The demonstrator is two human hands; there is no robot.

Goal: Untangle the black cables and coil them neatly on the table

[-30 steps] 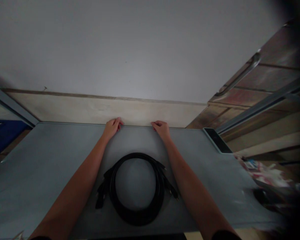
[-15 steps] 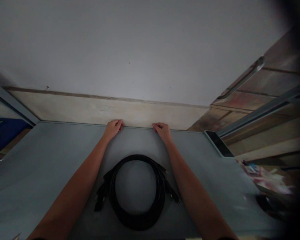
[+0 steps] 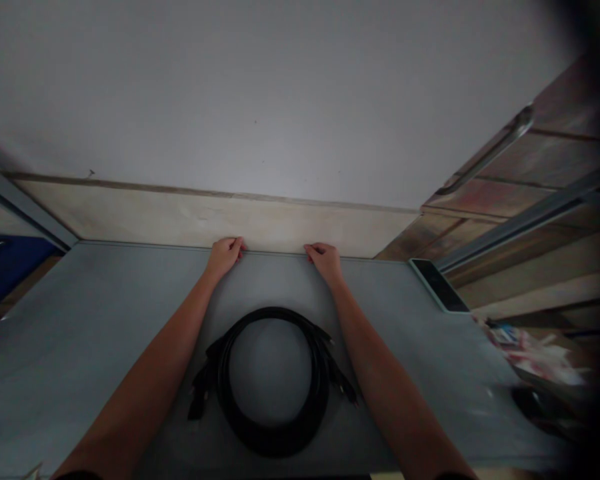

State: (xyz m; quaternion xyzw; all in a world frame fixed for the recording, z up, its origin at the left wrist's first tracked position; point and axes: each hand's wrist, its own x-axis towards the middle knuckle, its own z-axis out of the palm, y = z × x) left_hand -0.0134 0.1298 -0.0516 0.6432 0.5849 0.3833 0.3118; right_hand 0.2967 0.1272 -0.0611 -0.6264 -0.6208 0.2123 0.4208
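At the far edge of the grey table [image 3: 105,320], my left hand [image 3: 225,255] rests with its fingers curled in, and nothing shows in it. My right hand [image 3: 325,259] lies a short way to its right, thumb and fingertips pinched together, also with nothing visible between them. Between my forearms, nearer to me, a black cable [image 3: 273,437] lies wound in a round coil. Its plug ends stick out at the left and right of the coil. Neither hand touches the cable.
A phone [image 3: 439,285] with a pale green edge lies at the table's far right corner. Behind the table stands a white wall [image 3: 260,80] with a beige tile strip [image 3: 180,213] below. Blue cloth [image 3: 20,267] shows at left, blurred clutter [image 3: 540,353] at right.
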